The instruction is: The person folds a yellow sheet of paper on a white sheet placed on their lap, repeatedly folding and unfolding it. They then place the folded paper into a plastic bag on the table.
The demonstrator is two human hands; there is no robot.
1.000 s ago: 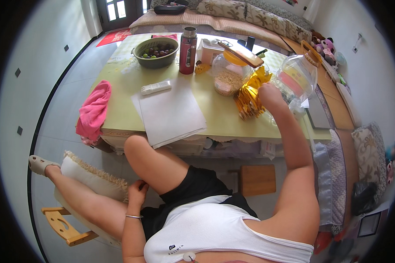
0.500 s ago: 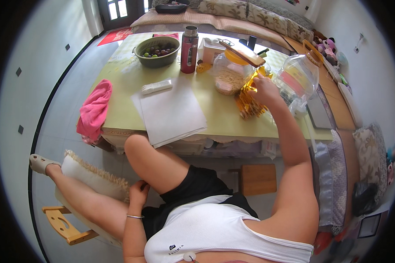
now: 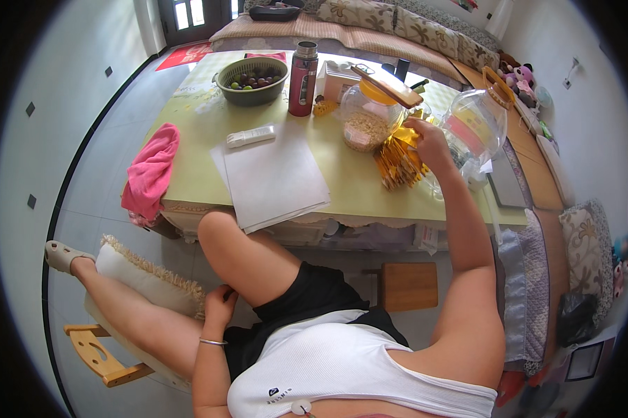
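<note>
My right hand (image 3: 431,145) is stretched over the table's right side. Its fingers are pinched together at the upper edge of a bunch of gold foil packets (image 3: 399,161). Just left of them stands a clear jar (image 3: 365,129) of pale flakes, with a yellow-and-wood lid (image 3: 386,85). Another clear jar (image 3: 471,120), seemingly lying tilted, is to the right of my hand. Down by my bent leg, my left hand (image 3: 220,305) rests with its fingers curled; a small dark spot shows at the fingertips, too small to name.
On the table (image 3: 209,181) are white sheets of paper (image 3: 279,181), a white rolled packet (image 3: 251,136), a pink cloth (image 3: 150,171), a grey colander (image 3: 251,97) of grapes and a red flask (image 3: 303,80). A wooden stool (image 3: 409,286) stands under the table's near edge.
My right hand has shifted slightly right, and the foil's raised upper part no longer shows above the fingers. My left hand has stayed by my leg.
</note>
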